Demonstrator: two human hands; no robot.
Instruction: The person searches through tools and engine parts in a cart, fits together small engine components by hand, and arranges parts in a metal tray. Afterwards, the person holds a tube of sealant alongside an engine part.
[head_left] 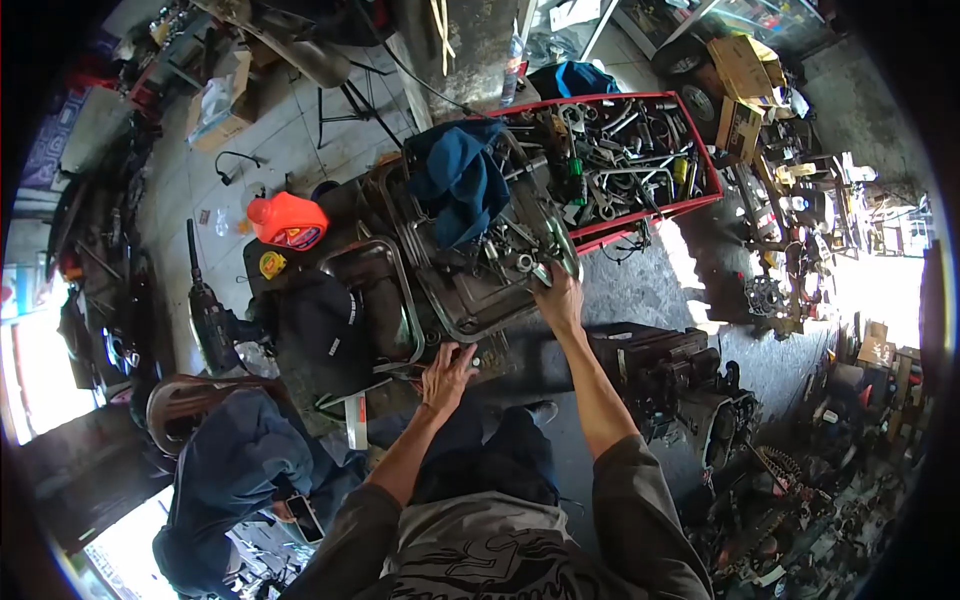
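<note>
My right hand (558,300) is at the right corner of a metal tray (480,322), its fingers closed on what looks like a ring-ended wrench (527,264). Other small metal tools and parts lie in the tray beside it. A crumpled blue cloth (458,185) covers the tray's far part. My left hand (447,380) rests at the near edge of the bench, just below the tray, with its fingers bent but apart. Left of it are a second, smaller tray (372,268) and a black cap (318,325).
A red toolbox (712,165) full of wrenches stands beyond the tray. An orange-red jug (287,221) stands at the bench's far left. A seated person (240,460) holds a phone (304,518) at lower left. An engine-like metal block (680,375) sits on the right.
</note>
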